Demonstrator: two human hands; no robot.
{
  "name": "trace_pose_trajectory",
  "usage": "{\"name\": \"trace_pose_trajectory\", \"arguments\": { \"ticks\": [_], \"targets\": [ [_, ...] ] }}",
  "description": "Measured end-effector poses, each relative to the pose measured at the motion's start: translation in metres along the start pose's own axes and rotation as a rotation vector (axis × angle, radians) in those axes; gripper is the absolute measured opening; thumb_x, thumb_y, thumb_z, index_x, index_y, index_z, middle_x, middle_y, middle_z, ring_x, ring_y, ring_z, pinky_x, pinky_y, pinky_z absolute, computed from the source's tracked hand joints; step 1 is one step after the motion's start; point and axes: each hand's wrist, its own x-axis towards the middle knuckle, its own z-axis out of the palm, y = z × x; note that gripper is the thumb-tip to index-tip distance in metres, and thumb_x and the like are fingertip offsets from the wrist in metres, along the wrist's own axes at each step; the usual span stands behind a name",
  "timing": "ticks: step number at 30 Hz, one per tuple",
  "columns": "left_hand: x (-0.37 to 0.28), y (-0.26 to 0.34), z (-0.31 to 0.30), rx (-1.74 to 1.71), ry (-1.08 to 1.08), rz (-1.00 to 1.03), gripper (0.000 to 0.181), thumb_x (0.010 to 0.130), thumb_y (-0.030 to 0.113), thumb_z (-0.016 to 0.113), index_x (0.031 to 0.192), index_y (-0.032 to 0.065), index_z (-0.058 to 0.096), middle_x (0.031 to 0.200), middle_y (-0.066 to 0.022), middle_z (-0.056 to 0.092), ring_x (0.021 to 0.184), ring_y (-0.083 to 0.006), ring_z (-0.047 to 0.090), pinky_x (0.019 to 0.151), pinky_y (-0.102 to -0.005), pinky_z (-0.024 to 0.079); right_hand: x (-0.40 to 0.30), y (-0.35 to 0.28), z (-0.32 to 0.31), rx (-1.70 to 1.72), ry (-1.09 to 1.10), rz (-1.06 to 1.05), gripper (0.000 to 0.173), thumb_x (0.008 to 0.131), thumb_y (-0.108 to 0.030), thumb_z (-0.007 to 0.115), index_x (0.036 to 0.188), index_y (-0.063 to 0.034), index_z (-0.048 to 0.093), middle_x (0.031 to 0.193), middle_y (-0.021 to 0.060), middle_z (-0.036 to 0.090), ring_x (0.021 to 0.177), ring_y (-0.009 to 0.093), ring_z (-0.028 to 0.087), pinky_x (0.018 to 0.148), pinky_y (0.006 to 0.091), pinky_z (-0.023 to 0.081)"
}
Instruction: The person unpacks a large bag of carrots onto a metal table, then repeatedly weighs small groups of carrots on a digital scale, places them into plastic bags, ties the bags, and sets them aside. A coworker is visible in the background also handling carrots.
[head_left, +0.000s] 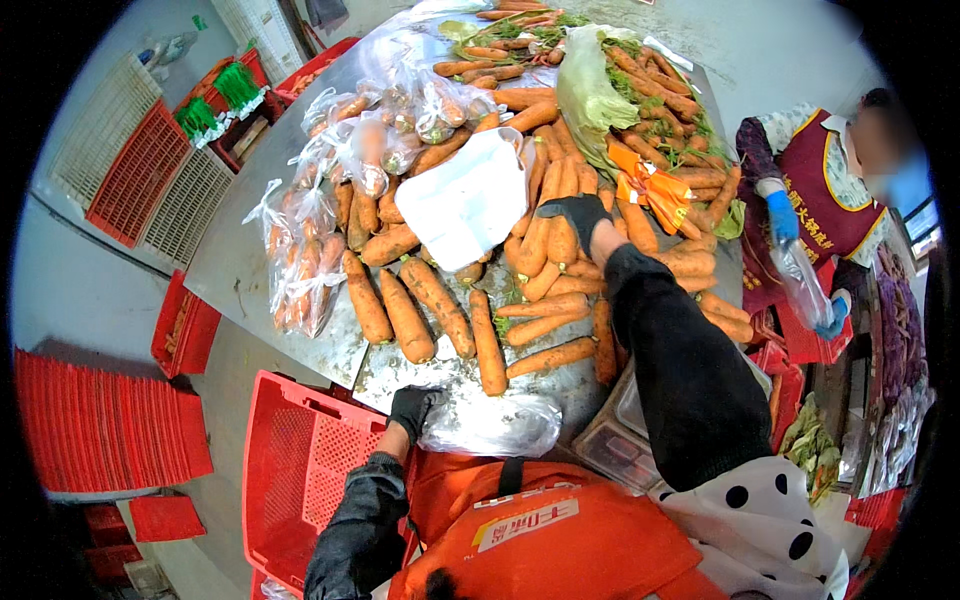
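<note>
My left hand (412, 411), in a black glove, is closed at the left end of a clear plastic bag (491, 425) at the table's near edge. The bag lies flat and looks unfilled. My right hand (577, 219), also black-gloved, reaches out over the carrot pile (551, 251) and touches carrots there. Its fingers partly hide what is under them, so a firm hold cannot be made out. Several loose carrots lie between my hands, among them one upright in view (488, 343) and one sideways (551, 357). A white plastic sheet or bag (465, 199) rests on the pile.
Bagged carrots (307, 277) crowd the metal table's (247, 247) left side. A green sack (592, 90) of carrots and an orange bag (652, 187) lie farther back. A red crate (315, 465) stands at my left, clear plastic containers (619, 450) at my right. A co-worker (817, 202) holds a plastic bag.
</note>
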Motion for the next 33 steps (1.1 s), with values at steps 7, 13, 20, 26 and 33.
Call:
{"name": "trace_pose_trajectory", "arguments": {
  "ticks": [7, 13, 20, 26, 33],
  "targets": [
    [-0.002, 0.018, -0.010, 0.111, -0.077, 0.076, 0.026, 0.083, 0.027, 0.050, 0.096, 0.0151, 0.069, 0.090, -0.0093, 0.068, 0.086, -0.0273, 0.064, 0.076, -0.0337, 0.049, -0.172, -0.007, -0.129, -0.249, -0.204, -0.459, 0.036, 0.073, -0.015, 0.063, 0.106, 0.0000, 0.060, 0.101, 0.0118, 0.062, 0.096, 0.024, 0.059, 0.085, 0.0355, 0.046],
    [0.005, -0.045, 0.018, -0.560, -0.012, -0.170, 0.030, 0.084, 0.023, 0.049, 0.099, 0.0040, 0.068, 0.096, -0.0134, 0.068, 0.089, -0.0214, 0.064, 0.080, -0.0301, 0.048, -0.277, 0.039, -0.173, -0.832, -0.261, 0.272, 0.062, 0.055, -0.022, 0.077, 0.110, -0.0016, 0.058, 0.106, 0.0166, 0.061, 0.098, 0.029, 0.058, 0.085, 0.0377, 0.046],
    [0.005, -0.015, -0.005, -0.339, -0.011, -0.239, 0.030, 0.084, 0.022, 0.052, 0.101, 0.0022, 0.067, 0.097, -0.0128, 0.068, 0.088, -0.0174, 0.063, 0.078, -0.0285, 0.047, -0.297, 0.086, -0.162, -1.064, -0.375, 0.076, 0.057, 0.067, -0.024, 0.072, 0.118, -0.0057, 0.054, 0.114, 0.0167, 0.059, 0.105, 0.029, 0.056, 0.090, 0.0386, 0.045],
    [0.007, -0.028, 0.000, -0.487, 0.000, -0.227, 0.030, 0.085, 0.022, 0.054, 0.103, 0.0018, 0.066, 0.098, -0.0114, 0.068, 0.088, -0.0170, 0.062, 0.078, -0.0283, 0.047, -0.307, 0.115, -0.182, -0.896, -0.181, -0.065, 0.060, 0.074, -0.028, 0.071, 0.126, -0.0092, 0.048, 0.121, 0.0137, 0.056, 0.112, 0.027, 0.053, 0.093, 0.0362, 0.043],
    [0.007, -0.025, 0.003, -0.670, -0.012, -0.299, 0.031, 0.085, 0.022, 0.056, 0.106, 0.0006, 0.065, 0.099, -0.0086, 0.067, 0.087, -0.0166, 0.061, 0.079, -0.0283, 0.046, -0.377, 0.051, -0.218, -0.876, 0.689, -0.118, 0.037, 0.085, -0.021, 0.062, 0.119, -0.0070, 0.056, 0.112, 0.0092, 0.062, 0.105, 0.017, 0.057, 0.089, 0.0303, 0.044]
  ]
}}
